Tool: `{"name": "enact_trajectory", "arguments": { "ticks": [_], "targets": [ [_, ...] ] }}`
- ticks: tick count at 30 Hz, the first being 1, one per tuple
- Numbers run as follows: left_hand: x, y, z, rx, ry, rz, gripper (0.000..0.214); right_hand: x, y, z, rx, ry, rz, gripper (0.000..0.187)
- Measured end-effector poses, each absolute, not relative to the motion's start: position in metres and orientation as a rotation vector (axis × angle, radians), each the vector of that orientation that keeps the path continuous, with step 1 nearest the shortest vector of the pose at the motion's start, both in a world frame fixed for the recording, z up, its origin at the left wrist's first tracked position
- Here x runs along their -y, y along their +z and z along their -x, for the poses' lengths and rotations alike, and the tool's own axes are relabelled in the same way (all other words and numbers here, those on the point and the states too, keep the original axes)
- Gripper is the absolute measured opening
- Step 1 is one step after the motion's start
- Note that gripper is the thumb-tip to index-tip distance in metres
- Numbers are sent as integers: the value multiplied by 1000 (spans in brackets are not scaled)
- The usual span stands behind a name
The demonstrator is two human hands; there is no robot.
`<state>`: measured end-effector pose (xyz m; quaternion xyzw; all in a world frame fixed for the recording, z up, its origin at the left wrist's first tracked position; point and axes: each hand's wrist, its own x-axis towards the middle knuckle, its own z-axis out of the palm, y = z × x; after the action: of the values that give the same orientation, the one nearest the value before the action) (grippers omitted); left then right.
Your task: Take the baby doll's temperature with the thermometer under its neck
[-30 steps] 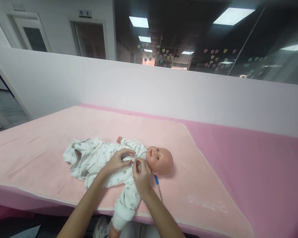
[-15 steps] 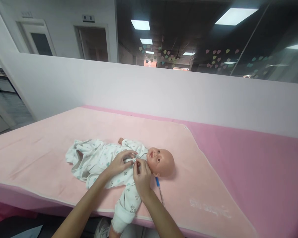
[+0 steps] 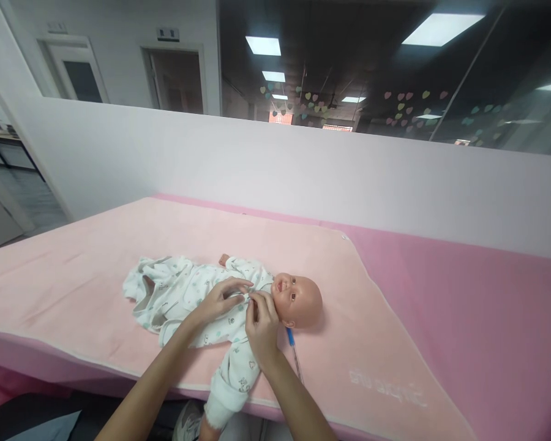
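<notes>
Doll (image 3: 299, 301), bald tan plastic, lies at view's 7 o'clock in white printed fabric garment (image 3: 190, 295). Right hand (image 3: 264, 327) pinches garment near neckline; left hand (image 3: 219, 299) loosely spread at its 10 o'clock. Versus half second ago: hands barely shifted, same spot still handled.

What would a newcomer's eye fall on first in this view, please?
Probably the doll, lying face up in a patterned white outfit on a peach cloth. Next come the left hand and right hand, close together at its upper chest. A blue-ended stick lies beside its head.
</notes>
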<state>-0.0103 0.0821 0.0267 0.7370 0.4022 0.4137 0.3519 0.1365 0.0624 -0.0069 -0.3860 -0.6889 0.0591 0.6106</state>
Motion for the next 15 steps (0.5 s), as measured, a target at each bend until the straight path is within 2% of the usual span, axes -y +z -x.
{"name": "enact_trajectory", "arguments": {
  "ticks": [7, 15],
  "targets": [
    [-34, 6, 9, -1470, 1286, -1870, 38, -63, -8, -136, 1720, 73, 875, 29],
    [-30, 1, 26, -1553, 1278, -1828, 41, -59, -5, -138, 1694, 114, 975, 26]
  ]
}}
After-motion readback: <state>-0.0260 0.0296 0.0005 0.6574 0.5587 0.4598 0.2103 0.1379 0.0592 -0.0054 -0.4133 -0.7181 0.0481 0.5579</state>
